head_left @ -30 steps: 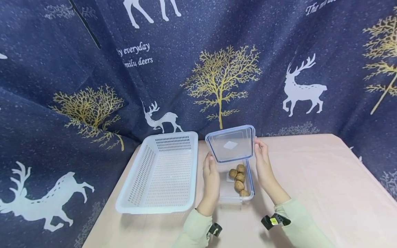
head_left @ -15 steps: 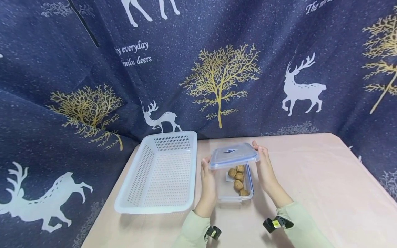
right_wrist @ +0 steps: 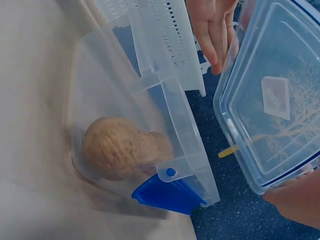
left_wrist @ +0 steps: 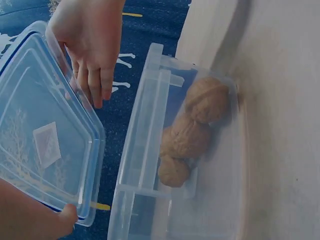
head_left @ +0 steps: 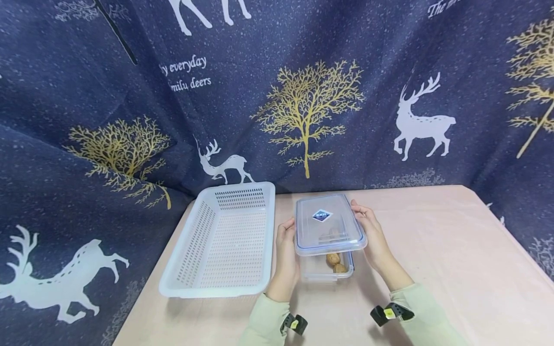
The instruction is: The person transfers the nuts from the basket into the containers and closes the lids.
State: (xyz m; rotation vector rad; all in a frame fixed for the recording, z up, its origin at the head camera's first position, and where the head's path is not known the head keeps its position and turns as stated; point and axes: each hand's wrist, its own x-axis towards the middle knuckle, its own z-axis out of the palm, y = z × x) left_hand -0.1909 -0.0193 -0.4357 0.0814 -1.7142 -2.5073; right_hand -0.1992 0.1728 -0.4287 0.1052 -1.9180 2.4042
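Note:
A clear plastic food container lid point(head_left: 318, 230) with a blue seal and a diamond-shaped label is held above a clear food container point(head_left: 318, 271). My left hand point(head_left: 285, 254) grips the lid's left edge, and my right hand point(head_left: 375, 240) grips its right edge. Several walnuts point(left_wrist: 192, 135) lie in the container; from the head, the lid covers the farther ones and two nearer walnuts point(head_left: 333, 260) show. Both wrist views have a gap between lid and container rim. In the right wrist view, a blue clasp point(right_wrist: 167, 195) sits on the container's side.
A white perforated basket point(head_left: 216, 292) stands left of the container on the pale pink table point(head_left: 454, 250). Behind the table hangs a dark blue curtain point(head_left: 381, 43) printed with deer and trees.
Both hands have tipped the lid from nearly upright to its labelled top facing up, bringing its near edge down and toward me. The lid now hides more walnuts. Container and basket stay put.

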